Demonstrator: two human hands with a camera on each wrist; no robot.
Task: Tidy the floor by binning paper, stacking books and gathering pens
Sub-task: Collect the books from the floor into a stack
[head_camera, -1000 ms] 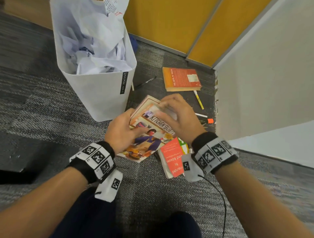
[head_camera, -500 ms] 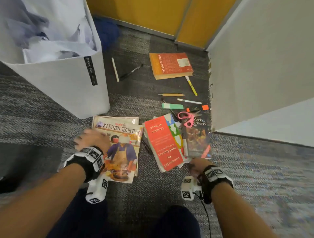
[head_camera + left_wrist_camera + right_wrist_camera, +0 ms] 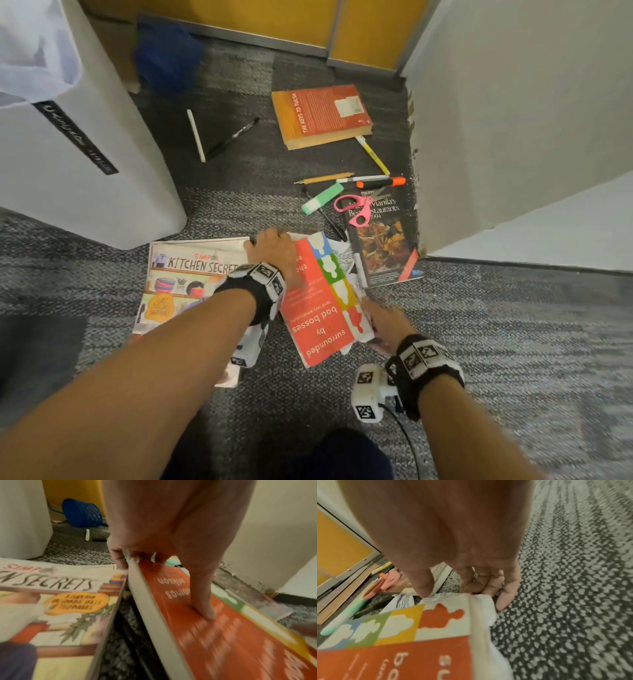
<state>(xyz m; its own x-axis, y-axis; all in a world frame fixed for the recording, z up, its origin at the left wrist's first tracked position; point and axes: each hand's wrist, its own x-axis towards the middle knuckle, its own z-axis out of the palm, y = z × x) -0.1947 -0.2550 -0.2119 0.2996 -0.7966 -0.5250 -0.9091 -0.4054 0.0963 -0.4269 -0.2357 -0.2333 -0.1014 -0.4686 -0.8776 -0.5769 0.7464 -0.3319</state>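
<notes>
Gripping red book (image 3: 318, 308) beside cookbook (image 3: 185, 284) on carpet, left hand (image 3: 274, 253) curled over its far corner, right hand (image 3: 383, 325) pinching near edge; best lifted level, papers beneath left behind.

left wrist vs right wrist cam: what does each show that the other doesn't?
Only the left wrist view shows the Kitchen Secrets book, the blue basket and the left hand gripping the red book's far corner, thumb on the cover. Only the right wrist view shows the right hand at that book's near corner, with crumpled paper beneath, plus the pink scissors. Both show the red book and the green highlighter.
</notes>
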